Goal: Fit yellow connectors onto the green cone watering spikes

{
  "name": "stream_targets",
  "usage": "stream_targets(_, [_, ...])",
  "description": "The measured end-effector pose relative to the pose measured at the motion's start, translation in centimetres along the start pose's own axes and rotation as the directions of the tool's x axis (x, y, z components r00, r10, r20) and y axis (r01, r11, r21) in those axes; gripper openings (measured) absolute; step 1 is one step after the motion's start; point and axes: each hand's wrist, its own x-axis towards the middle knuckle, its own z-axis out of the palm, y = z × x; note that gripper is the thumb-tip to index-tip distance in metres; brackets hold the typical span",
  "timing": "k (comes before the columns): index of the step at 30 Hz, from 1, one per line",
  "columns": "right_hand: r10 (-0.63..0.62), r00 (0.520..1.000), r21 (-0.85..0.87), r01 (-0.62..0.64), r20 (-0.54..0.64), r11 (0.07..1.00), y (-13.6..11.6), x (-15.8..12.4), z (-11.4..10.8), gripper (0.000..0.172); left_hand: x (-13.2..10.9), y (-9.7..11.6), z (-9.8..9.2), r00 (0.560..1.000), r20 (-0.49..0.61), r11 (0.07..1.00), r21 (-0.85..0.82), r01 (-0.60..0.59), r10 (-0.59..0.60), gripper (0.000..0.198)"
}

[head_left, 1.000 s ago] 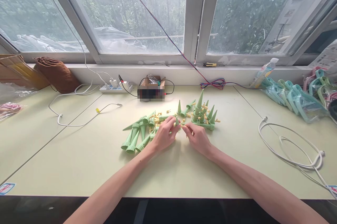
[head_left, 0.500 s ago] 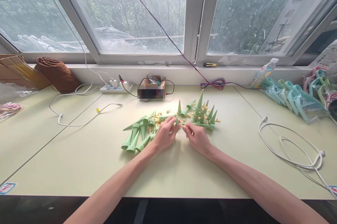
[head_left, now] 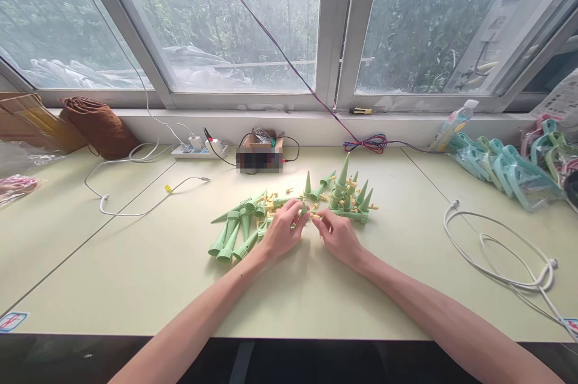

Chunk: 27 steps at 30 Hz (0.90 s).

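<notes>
My left hand is closed around a green plastic spike, its pointed tip showing above the fingers. Close beside it, my right hand pinches a small yellow valve near the spike; whether the two parts are joined I cannot tell. To the left lie several loose green spikes, with small yellow valves among them, partly behind my left hand. On the right, a cluster of green spikes fitted with yellow valves stands and lies together. A single yellow valve rests behind my hands.
A power strip and a small cardboard box sit at the back by the window. White cables lie right and left. Bagged teal clips and a bottle are at the right rear; a brown pouch is at left.
Hardly anything differs. My right fingers have shifted very slightly at the yellow valve, while my left hand and the parts on the table stay in place.
</notes>
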Motion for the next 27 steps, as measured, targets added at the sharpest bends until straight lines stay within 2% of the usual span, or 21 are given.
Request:
stream_targets(4, [0.014,1.0,-0.004,-0.014,0.023,1.0,-0.09,0.05,-0.13,0.04,-0.07,0.07,-0.06,1.0,0.015,1.0,0.0,0.003,-0.003,0.017])
stream_targets(9, [0.035,0.999,0.036,-0.035,0.0,0.999,-0.45,0.02,-0.22,0.026,-0.07,-0.1,0.03,1.0,0.001,1.0,-0.004,0.006,-0.006,0.017])
stream_targets(14, [0.013,1.0,0.04,-0.012,-0.007,0.999,-0.33,0.03,-0.12,0.025,-0.03,-0.11,0.0,1.0,0.003,1.0,-0.007,0.003,-0.003,0.016])
stream_targets(21, [0.028,0.999,0.008,-0.028,0.018,1.0,-0.18,0.06,-0.25,0.036,0.01,0.06,0.0,1.0,0.016,1.0,0.005,-0.002,0.002,0.013])
stream_targets(27, [0.019,1.0,0.04,-0.019,-0.006,0.999,-0.31,0.01,-0.15,0.025,0.0,-0.1,0.01,1.0,-0.009,1.0,0.001,0.007,-0.007,0.014])
